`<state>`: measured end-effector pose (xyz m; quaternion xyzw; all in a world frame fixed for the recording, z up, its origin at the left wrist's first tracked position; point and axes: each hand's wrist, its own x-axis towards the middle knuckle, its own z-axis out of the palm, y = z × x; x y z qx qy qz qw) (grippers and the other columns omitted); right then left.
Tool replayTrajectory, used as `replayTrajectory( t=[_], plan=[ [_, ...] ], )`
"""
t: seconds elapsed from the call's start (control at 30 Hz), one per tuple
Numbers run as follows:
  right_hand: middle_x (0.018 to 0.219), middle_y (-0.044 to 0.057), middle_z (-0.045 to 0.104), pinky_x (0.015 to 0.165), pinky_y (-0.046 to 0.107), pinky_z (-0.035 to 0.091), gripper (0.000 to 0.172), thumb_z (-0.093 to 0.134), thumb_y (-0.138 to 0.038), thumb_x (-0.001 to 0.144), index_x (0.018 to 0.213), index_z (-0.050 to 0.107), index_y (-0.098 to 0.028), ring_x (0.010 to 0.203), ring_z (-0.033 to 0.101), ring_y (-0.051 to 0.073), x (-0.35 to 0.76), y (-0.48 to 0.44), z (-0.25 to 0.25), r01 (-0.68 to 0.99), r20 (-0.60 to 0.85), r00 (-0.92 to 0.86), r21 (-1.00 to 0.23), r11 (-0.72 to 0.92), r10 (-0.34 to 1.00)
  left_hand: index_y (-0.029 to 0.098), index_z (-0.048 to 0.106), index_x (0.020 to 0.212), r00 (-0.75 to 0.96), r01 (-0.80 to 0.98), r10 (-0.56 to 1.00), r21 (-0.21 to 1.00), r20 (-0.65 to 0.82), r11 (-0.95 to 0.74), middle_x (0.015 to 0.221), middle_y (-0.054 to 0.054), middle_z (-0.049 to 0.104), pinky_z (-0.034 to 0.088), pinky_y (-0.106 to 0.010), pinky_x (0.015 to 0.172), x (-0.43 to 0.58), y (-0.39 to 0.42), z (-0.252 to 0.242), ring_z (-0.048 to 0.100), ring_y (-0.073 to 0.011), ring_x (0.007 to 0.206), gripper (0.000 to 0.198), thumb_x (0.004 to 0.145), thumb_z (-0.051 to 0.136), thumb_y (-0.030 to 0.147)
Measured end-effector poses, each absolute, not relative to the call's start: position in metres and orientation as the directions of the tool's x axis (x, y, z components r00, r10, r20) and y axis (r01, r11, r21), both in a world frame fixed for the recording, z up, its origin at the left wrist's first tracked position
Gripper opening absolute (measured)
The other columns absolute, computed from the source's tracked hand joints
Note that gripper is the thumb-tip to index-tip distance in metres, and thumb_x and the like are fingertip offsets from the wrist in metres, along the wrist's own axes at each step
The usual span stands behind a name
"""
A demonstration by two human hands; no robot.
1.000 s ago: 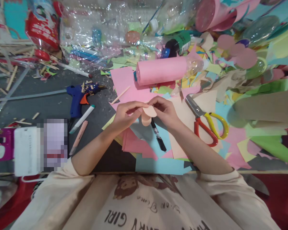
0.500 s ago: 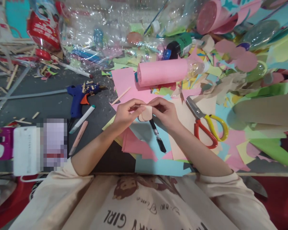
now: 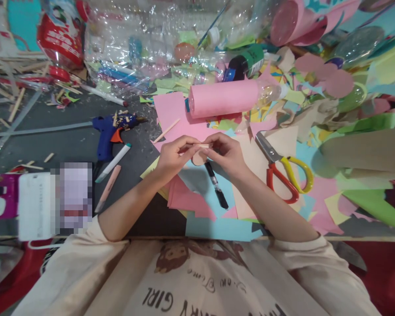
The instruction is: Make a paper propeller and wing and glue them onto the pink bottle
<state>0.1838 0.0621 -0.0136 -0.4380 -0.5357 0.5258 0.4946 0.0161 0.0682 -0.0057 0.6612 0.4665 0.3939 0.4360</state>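
Note:
My left hand and my right hand meet over the paper pile and pinch a small peach paper cutout between their fingertips. The cutout is turned nearly edge-on, with a rounded lobe hanging below the fingers. Under it a black marker lies on light blue paper. Red and yellow scissors rest just right of my right hand. A blue glue gun lies to the left of my left hand.
A bottle wrapped in pink paper lies behind my hands. Coloured paper scraps cover the table's right side. A white pen and a pink pen lie at left, near a white box. Crumpled clear plastic fills the back.
The peach cutout has been folded or turned from flat-on to nearly edge-on between my fingertips. Both hands stayed in place above the papers.

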Motion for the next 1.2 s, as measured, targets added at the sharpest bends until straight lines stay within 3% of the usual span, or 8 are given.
replayTrajectory(
  t=[0.33, 0.7, 1.2],
  plan=[
    [0.071, -0.003, 0.061, 0.059, 0.027, 0.047, 0.039, 0.075, -0.058, 0.072, 0.076, 0.063, -0.021, 0.061, 0.056, 0.010, 0.1835, 0.0644, -0.0151, -0.058, 0.052, -0.094, -0.997, 0.047, 0.994, 0.018, 0.068, 0.092, 0.257, 0.196, 0.953, 0.958, 0.158, -0.211, 0.087, -0.003, 0.075, 0.057, -0.022, 0.072, 0.0168, 0.0691, -0.0094, 0.071, -0.0129, 0.079, 0.019, 0.087, 0.063, 0.036],
    [0.068, -0.004, 0.062, 0.055, 0.026, 0.047, 0.037, 0.074, -0.056, 0.074, 0.075, 0.062, -0.021, 0.057, 0.056, 0.008, 0.1828, 0.0635, -0.0150, -0.057, 0.056, -0.096, -0.997, 0.050, 0.994, 0.018, 0.069, 0.088, 0.242, 0.184, 0.959, 0.963, 0.150, -0.197, 0.084, -0.002, 0.075, 0.056, -0.019, 0.068, 0.0171, 0.0688, -0.0070, 0.071, -0.0113, 0.076, 0.011, 0.086, 0.062, 0.027],
    [0.068, -0.004, 0.062, 0.056, 0.026, 0.048, 0.035, 0.072, -0.054, 0.077, 0.076, 0.063, -0.021, 0.057, 0.057, 0.008, 0.1840, 0.0636, -0.0157, -0.027, 0.069, -0.145, -0.997, 0.066, 0.987, 0.018, 0.063, 0.081, 0.280, 0.163, 0.953, 0.972, 0.118, -0.168, 0.078, 0.000, 0.070, 0.054, -0.020, 0.066, 0.0179, 0.0709, -0.0065, 0.067, -0.0105, 0.071, 0.010, 0.083, 0.062, 0.028]
  ],
)
